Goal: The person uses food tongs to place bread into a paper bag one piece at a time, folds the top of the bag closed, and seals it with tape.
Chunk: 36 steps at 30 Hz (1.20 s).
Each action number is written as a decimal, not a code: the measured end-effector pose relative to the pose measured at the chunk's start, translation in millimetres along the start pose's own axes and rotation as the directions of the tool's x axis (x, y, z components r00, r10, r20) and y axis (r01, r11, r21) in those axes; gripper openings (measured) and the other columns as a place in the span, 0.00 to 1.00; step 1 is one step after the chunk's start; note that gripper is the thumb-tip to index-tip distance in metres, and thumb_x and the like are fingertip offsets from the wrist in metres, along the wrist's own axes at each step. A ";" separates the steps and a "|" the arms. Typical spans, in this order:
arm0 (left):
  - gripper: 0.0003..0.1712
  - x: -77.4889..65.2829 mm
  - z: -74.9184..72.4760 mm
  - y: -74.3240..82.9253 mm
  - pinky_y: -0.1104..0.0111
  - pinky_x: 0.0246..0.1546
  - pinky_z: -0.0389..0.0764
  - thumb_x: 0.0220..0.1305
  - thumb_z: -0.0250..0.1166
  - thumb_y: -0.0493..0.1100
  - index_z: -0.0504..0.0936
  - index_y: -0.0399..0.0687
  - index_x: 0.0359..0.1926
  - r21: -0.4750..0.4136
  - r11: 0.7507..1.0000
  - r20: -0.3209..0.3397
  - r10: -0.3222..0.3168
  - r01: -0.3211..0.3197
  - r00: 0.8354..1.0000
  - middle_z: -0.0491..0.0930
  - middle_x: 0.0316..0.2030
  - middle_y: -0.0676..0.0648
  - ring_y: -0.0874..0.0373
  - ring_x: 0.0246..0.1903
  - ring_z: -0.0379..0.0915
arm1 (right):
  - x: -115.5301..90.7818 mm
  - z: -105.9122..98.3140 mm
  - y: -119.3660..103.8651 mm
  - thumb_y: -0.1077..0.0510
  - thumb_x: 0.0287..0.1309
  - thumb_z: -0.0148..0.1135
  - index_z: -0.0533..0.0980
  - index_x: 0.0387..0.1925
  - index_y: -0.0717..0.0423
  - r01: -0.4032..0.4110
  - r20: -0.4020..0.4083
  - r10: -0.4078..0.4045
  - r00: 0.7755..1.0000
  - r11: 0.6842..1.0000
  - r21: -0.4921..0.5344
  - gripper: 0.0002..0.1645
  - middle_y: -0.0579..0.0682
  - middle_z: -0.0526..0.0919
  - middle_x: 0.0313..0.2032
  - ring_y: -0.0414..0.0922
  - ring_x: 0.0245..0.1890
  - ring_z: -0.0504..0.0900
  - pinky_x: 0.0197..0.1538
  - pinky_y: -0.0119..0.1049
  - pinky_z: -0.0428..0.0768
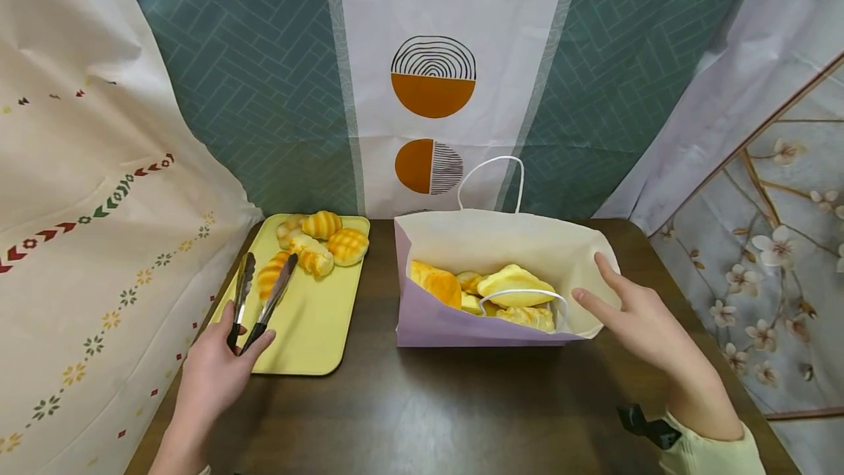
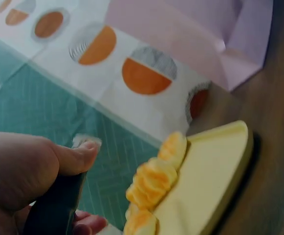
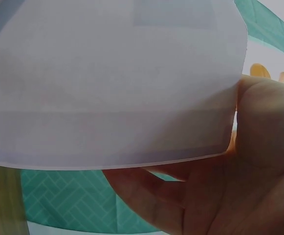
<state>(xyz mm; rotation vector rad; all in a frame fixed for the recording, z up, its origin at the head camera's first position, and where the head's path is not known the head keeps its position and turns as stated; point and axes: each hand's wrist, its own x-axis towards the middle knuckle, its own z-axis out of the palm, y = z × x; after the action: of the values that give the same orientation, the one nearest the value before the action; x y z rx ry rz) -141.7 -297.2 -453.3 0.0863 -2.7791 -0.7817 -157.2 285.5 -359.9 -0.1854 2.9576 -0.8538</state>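
My left hand (image 1: 220, 369) holds black-handled metal tongs (image 1: 282, 286) over the yellow tray (image 1: 316, 336). The tongs' arms are spread, one on each side of a striped bread roll (image 1: 269, 277). In the left wrist view, the thumb lies along the dark handle (image 2: 56, 205). At the right, my right hand (image 1: 642, 314) reaches to the mouth of a purple paper bag (image 1: 461, 332), with thumb and forefinger straight and apart against its inner side. The right wrist view shows the bag's wall covering part of the fingers. Several breads (image 1: 517, 284) lie inside the bag.
More breads (image 1: 313, 259) are grouped at the tray's far end. One white bag handle (image 1: 491, 160) stands up at the back; the other droops over the breads inside. Tray and bag stand on a dark wooden table (image 1: 409, 409) with hanging cloths behind and beside it.
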 end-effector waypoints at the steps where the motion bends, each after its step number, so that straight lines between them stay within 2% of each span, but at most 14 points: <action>1: 0.52 0.2 1.0 -3.8 0.54 0.29 0.72 0.65 0.64 0.64 0.60 0.28 0.71 0.009 1.000 0.013 -0.022 0.022 1.000 0.78 0.39 0.36 0.44 0.31 0.73 | 0.0 0.0 0.1 0.31 0.69 0.49 0.43 0.79 0.49 0.000 -0.002 0.000 1.000 1.000 0.000 0.50 0.61 0.53 0.75 0.65 0.69 0.62 0.59 0.64 0.65; 3: 0.56 0.6 3.0 -10.5 0.49 0.31 0.73 0.64 0.62 0.68 0.57 0.24 0.71 0.028 0.997 0.047 -0.067 0.066 0.997 0.78 0.39 0.33 0.38 0.34 0.75 | 0.0 0.4 0.6 0.31 0.69 0.49 0.43 0.79 0.49 0.000 -0.005 0.000 1.000 1.000 0.004 0.50 0.61 0.52 0.75 0.65 0.69 0.61 0.59 0.64 0.65; 6: 0.61 1.7 5.9 -20.6 0.44 0.34 0.74 0.64 0.59 0.71 0.52 0.21 0.72 0.063 0.992 0.102 -0.115 0.109 0.988 0.75 0.47 0.23 0.28 0.44 0.73 | -0.4 1.8 1.7 0.31 0.69 0.49 0.43 0.79 0.49 -0.002 -0.007 0.002 1.000 1.000 0.007 0.50 0.61 0.52 0.75 0.65 0.69 0.61 0.59 0.65 0.65; 10: 0.64 1.2 11.4 -31.0 0.43 0.32 0.75 0.62 0.58 0.74 0.52 0.22 0.72 0.117 0.983 0.166 -0.163 0.144 0.973 0.71 0.52 0.19 0.24 0.47 0.71 | -1.0 4.5 3.7 0.31 0.69 0.49 0.43 0.79 0.48 -0.006 -0.001 0.006 1.000 1.000 0.010 0.50 0.62 0.53 0.74 0.66 0.69 0.62 0.59 0.65 0.66; 15: 0.62 6.4 14.1 -37.9 0.48 0.28 0.76 0.62 0.61 0.71 0.54 0.19 0.70 0.145 0.979 0.209 -0.175 0.146 0.962 0.79 0.38 0.31 0.34 0.36 0.77 | -0.9 4.7 4.3 0.31 0.69 0.49 0.44 0.79 0.48 -0.002 -0.005 0.002 1.000 1.000 0.011 0.50 0.62 0.54 0.74 0.65 0.69 0.62 0.58 0.64 0.66; 19: 0.58 17.0 13.7 -40.9 0.51 0.25 0.75 0.63 0.63 0.68 0.57 0.19 0.68 0.154 0.979 0.247 -0.165 0.130 0.955 0.79 0.29 0.39 0.44 0.27 0.77 | -0.3 3.1 3.2 0.31 0.69 0.49 0.44 0.79 0.48 0.002 -0.014 -0.002 1.000 1.000 0.007 0.50 0.61 0.54 0.74 0.65 0.69 0.62 0.58 0.64 0.66; 21: 0.56 22.0 14.5 -41.7 0.51 0.25 0.75 0.63 0.63 0.66 0.58 0.19 0.68 0.157 0.981 0.268 -0.154 0.115 0.951 0.80 0.32 0.34 0.42 0.29 0.78 | 0.1 2.3 2.5 0.31 0.69 0.49 0.44 0.79 0.49 0.001 -0.016 -0.001 1.000 1.000 0.005 0.50 0.62 0.54 0.74 0.65 0.69 0.62 0.58 0.65 0.66; 23: 0.56 26.5 17.0 -41.9 0.49 0.28 0.76 0.64 0.62 0.66 0.57 0.18 0.68 0.161 0.981 0.288 -0.150 0.107 0.946 0.80 0.41 0.26 0.36 0.34 0.79 | 0.0 1.5 2.7 0.31 0.69 0.49 0.44 0.79 0.49 -0.001 -0.016 0.002 1.000 1.000 0.005 0.50 0.62 0.54 0.74 0.66 0.69 0.62 0.58 0.65 0.66; 25: 0.56 29.6 19.8 -42.5 0.46 0.33 0.77 0.65 0.60 0.67 0.56 0.18 0.68 0.176 0.980 0.301 -0.147 0.096 0.942 0.74 0.51 0.20 0.29 0.42 0.77 | -0.3 0.8 3.1 0.31 0.69 0.49 0.44 0.79 0.49 -0.003 -0.019 0.003 1.000 1.000 0.011 0.49 0.62 0.53 0.74 0.66 0.69 0.62 0.59 0.65 0.66; 27: 0.58 31.8 22.4 -43.6 0.43 0.36 0.76 0.66 0.59 0.67 0.54 0.17 0.69 0.192 0.976 0.311 -0.159 0.102 0.937 0.69 0.56 0.18 0.25 0.47 0.74 | -0.4 0.7 4.0 0.32 0.70 0.49 0.44 0.79 0.49 -0.001 -0.020 0.002 1.000 1.000 0.017 0.49 0.61 0.53 0.75 0.66 0.69 0.62 0.59 0.66 0.65; 32: 0.56 33.3 25.6 -47.6 0.42 0.37 0.75 0.67 0.59 0.63 0.51 0.15 0.68 0.212 0.969 0.321 -0.188 0.124 0.928 0.67 0.55 0.17 0.25 0.48 0.72 | -0.1 1.5 6.4 0.32 0.69 0.50 0.46 0.79 0.49 0.010 -0.036 -0.009 0.999 1.000 0.028 0.48 0.56 0.52 0.76 0.64 0.69 0.62 0.59 0.64 0.66; 36: 0.46 33.1 23.7 -53.4 0.48 0.28 0.75 0.69 0.60 0.58 0.56 0.21 0.67 0.206 0.968 0.318 -0.207 0.146 0.925 0.71 0.49 0.22 0.33 0.38 0.75 | 0.4 2.7 7.4 0.32 0.70 0.50 0.47 0.79 0.48 0.021 -0.043 -0.020 0.999 0.999 0.034 0.47 0.52 0.51 0.76 0.62 0.69 0.63 0.59 0.63 0.66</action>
<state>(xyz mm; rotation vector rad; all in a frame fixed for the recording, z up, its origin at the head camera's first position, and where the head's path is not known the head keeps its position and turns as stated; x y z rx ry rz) -180.4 -334.9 -493.1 0.2642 -3.2026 -0.6337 -158.0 290.2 -366.2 -0.1985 2.9825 -0.9218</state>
